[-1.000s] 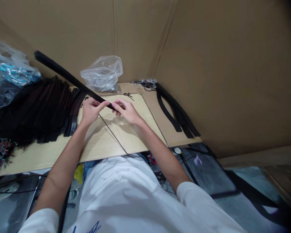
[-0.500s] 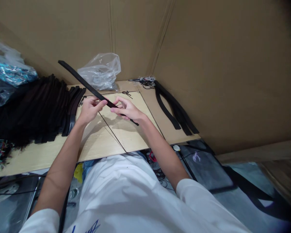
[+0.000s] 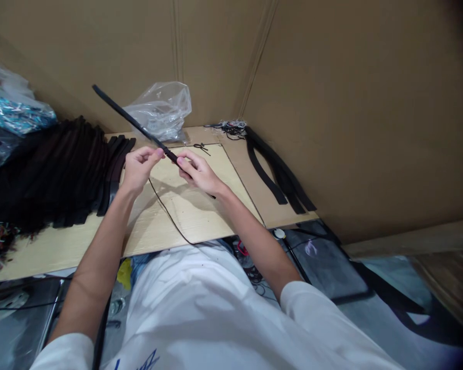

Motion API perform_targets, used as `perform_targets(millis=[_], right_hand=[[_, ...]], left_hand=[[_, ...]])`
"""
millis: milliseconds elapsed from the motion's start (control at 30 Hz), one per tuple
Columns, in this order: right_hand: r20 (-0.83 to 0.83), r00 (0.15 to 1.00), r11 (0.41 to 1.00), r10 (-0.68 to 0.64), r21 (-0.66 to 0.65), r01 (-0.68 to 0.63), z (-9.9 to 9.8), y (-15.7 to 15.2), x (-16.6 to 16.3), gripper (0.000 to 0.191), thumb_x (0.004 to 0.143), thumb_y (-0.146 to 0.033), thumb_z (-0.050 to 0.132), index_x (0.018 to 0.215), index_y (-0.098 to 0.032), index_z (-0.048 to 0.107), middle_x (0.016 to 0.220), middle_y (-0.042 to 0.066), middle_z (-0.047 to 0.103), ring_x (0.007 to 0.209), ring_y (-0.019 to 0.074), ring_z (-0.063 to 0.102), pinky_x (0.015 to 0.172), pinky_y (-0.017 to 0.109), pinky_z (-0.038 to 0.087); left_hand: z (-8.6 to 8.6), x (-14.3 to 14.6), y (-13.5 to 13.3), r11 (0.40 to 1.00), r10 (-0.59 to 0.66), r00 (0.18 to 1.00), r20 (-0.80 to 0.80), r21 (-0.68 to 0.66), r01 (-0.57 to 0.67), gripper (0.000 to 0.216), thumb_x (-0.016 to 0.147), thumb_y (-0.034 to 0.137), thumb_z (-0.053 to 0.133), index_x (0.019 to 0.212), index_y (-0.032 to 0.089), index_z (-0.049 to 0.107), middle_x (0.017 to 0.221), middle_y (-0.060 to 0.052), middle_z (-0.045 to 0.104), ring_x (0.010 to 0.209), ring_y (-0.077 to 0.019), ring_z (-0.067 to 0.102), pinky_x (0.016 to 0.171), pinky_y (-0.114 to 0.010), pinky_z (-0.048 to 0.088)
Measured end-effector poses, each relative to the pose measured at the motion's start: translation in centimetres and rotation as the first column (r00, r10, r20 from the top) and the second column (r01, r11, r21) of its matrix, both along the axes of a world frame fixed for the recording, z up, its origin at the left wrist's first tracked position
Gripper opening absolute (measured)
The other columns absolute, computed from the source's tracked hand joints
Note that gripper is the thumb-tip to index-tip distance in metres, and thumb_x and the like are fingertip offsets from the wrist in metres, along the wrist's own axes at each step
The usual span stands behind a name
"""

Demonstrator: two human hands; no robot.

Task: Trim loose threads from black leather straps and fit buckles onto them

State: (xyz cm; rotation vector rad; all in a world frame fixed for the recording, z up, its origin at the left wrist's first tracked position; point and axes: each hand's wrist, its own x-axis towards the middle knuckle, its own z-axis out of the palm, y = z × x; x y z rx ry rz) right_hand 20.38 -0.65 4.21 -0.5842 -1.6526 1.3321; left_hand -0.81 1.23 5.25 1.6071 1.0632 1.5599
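Brown cardboard walls point(image 3: 332, 103) close in the back and right, and beneath them lies the pale tabletop point(image 3: 200, 218). Above it, here's the black strip point(image 3: 125, 116), slanting up in both hands, off the surface! The left grip point(image 3: 139, 168) pinches near its middle, thumb against fingertips; the right grip point(image 3: 200, 174) clasps it lower down, thumb on top, fingers curled around.

Now the danger: that long upper end juts out unsupported, so a slackened pinch could let it swing or twist, maybe knocking the clear plastic bag point(image 3: 162, 113) behind it. And watch the thin black cord point(image 3: 164, 205), sagging from beside the left grip to the front edge! A tug there might snag it; whether the fingers hold it, I can't tell.

The strip itself? Long, narrow, mostly matte, a small pale glint midway, a gentle bend at the top, the lower tip peeking out past the right grip. It looks flexible, likely to flop if held by one end.
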Motion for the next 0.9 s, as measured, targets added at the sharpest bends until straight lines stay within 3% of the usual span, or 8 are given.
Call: perform_targets(millis=[267,467,567,667,767,900], right_hand=[[-0.034,0.998,0.990,0.062,-0.126,-0.065,0.0,-0.7,-0.5,0.058,0.098,-0.080,0.064,0.106,-0.023,0.057,0.066,-0.008,0.048,0.043,0.0066,0.033,0.038,0.020,0.024],[-0.009,0.997,0.978,0.081,-0.190,-0.081,-0.1,-0.6,-0.5,0.066,0.101,-0.084,0.051,0.103,-0.019,0.061,0.062,-0.002,0.063,0.042,0.0126,0.054,0.039,0.024,0.042],[-0.003,0.999,0.985,0.041,-0.168,-0.041,-0.3,-0.3,-0.7,0.068,0.101,-0.084,0.050,0.101,-0.018,0.063,0.071,0.004,0.072,0.045,0.0124,0.056,0.041,0.024,0.043],[-0.039,0.999,0.993,-0.035,-0.115,0.031,-0.5,-0.4,-1.0,0.062,0.101,-0.079,0.057,0.123,-0.021,0.063,0.080,0.001,0.074,0.044,0.0105,0.050,0.039,0.022,0.038],[-0.047,0.996,0.997,-0.070,-0.037,0.068,-0.6,-0.8,-1.2,0.064,0.100,-0.068,0.069,0.150,-0.031,0.053,0.076,-0.006,0.065,0.046,0.0102,0.046,0.040,0.021,0.034],[-0.054,0.996,0.998,-0.067,0.000,0.068,-0.9,-1.0,-1.6,0.061,0.100,-0.058,0.074,0.152,-0.031,0.056,0.074,-0.007,0.057,0.047,0.0090,0.042,0.040,0.021,0.031]], left_hand=[[-0.2,-0.4,-0.1,0.983,-0.150,0.984,0.096,-0.094,0.159,0.050,0.075,0.063,0.092,0.094,0.019,0.080,0.055,0.010,0.024,0.049,-0.0065,0.017,0.053,-0.029,0.008],[0.1,-0.8,-0.4,0.983,-0.159,0.984,0.079,-0.075,0.165,0.049,0.077,0.064,0.091,0.081,0.017,0.077,0.055,0.008,0.029,0.051,-0.0061,0.019,0.054,-0.029,0.010],[0.3,-1.1,-0.5,0.985,-0.149,0.988,0.037,-0.080,0.152,0.049,0.076,0.063,0.091,0.079,0.017,0.076,0.055,0.007,0.031,0.051,-0.0063,0.020,0.053,-0.028,0.010],[0.3,-1.2,-0.4,0.980,-0.167,0.986,0.030,-0.108,0.169,0.047,0.075,0.061,0.092,0.079,0.017,0.077,0.055,0.008,0.029,0.051,-0.0060,0.019,0.053,-0.027,0.010],[-0.1,-1.1,-0.3,0.962,-0.219,0.974,0.060,-0.157,0.225,0.046,0.075,0.059,0.093,0.084,0.016,0.078,0.057,0.008,0.031,0.051,-0.0057,0.020,0.053,-0.027,0.011],[-0.3,-1.0,-0.1,0.940,-0.261,0.960,0.103,-0.201,0.277,0.051,0.072,0.061,0.095,0.087,0.016,0.078,0.058,0.008,0.032,0.051,-0.0054,0.021,0.053,-0.026,0.011]])
